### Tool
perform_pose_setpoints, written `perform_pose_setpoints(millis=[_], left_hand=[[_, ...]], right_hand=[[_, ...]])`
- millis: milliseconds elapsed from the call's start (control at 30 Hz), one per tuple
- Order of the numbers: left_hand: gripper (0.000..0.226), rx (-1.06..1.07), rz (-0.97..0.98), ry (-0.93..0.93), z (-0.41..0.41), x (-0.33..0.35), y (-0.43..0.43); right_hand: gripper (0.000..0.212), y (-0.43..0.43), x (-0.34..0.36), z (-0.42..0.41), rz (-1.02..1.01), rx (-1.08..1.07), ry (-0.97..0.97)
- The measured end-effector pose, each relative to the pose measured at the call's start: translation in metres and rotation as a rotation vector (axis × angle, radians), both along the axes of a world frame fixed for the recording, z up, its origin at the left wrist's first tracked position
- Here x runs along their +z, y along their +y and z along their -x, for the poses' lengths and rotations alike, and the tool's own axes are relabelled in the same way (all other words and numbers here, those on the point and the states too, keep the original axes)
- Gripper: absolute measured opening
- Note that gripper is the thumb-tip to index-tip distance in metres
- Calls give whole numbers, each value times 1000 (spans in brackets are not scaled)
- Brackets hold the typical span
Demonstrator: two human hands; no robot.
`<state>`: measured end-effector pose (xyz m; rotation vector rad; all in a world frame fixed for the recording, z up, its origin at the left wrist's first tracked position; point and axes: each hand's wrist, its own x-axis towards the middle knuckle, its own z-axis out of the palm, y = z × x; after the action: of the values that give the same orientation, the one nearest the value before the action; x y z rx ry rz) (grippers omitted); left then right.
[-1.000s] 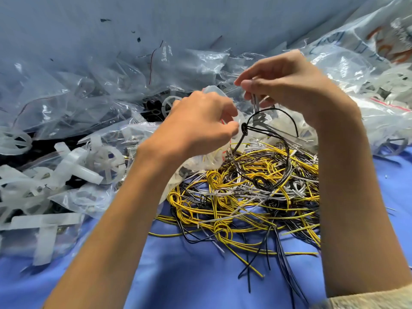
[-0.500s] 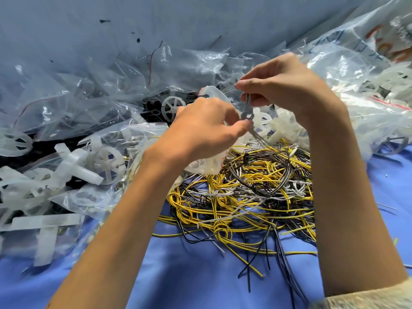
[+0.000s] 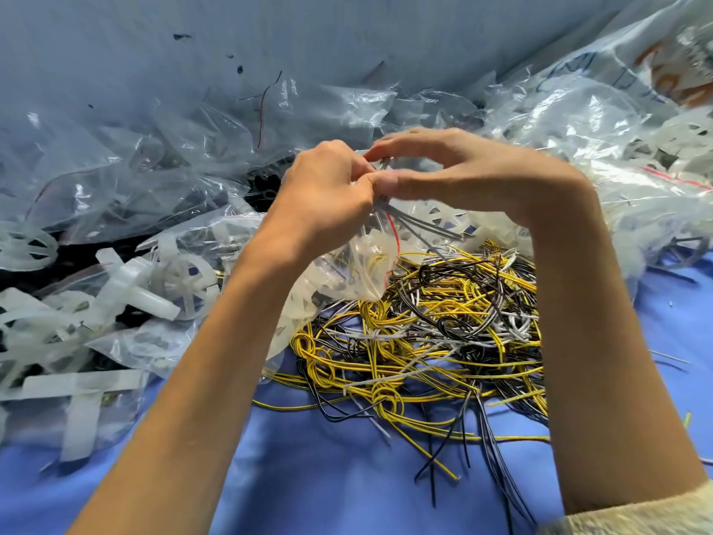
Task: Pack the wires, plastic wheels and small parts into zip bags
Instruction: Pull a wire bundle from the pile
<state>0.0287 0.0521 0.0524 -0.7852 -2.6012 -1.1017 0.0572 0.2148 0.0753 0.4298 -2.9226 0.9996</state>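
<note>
**— What have you got hold of there?**

My left hand (image 3: 328, 195) has its fingers curled tight round the mouth of a clear zip bag (image 3: 359, 264). The bag has a red strip along its lip and hangs crumpled below my fist. A bit of yellow wire shows through the plastic.

**— And the other one?**

My right hand (image 3: 463, 171) pinches thumb against forefinger on the end of a few grey wires (image 3: 424, 225), right at the bag's mouth and touching my left hand. The wires trail down to the right, outside the bag. My fingers cover their ends, so I can't tell how far in they are.

**— Where's everything else?**

Just below, between my forearms, a tangled wire pile (image 3: 443, 330) of yellow, black and white lies on the blue bench (image 3: 308, 488). To the left are white plastic wheels (image 3: 189, 279) inside clear bags. More filled bags (image 3: 578, 121) are heaped behind my hands.
</note>
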Motion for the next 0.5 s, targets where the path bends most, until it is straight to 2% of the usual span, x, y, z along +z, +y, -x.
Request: perform_pose_setpoints(millis=[100, 300, 433, 500], left_hand=[[27, 16, -65, -25, 2, 1, -2], [34, 51, -104, -11, 6, 1, -6], [33, 46, -101, -21, 4, 3, -7], [29, 32, -102, -24, 3, 4, -7]], right_hand=[[76, 0, -1, 0, -37, 55, -72], [47, 2, -1, 1, 20, 10, 71], [39, 4, 2, -2, 56, 23, 109], [42, 6, 1, -2, 93, 14, 93]])
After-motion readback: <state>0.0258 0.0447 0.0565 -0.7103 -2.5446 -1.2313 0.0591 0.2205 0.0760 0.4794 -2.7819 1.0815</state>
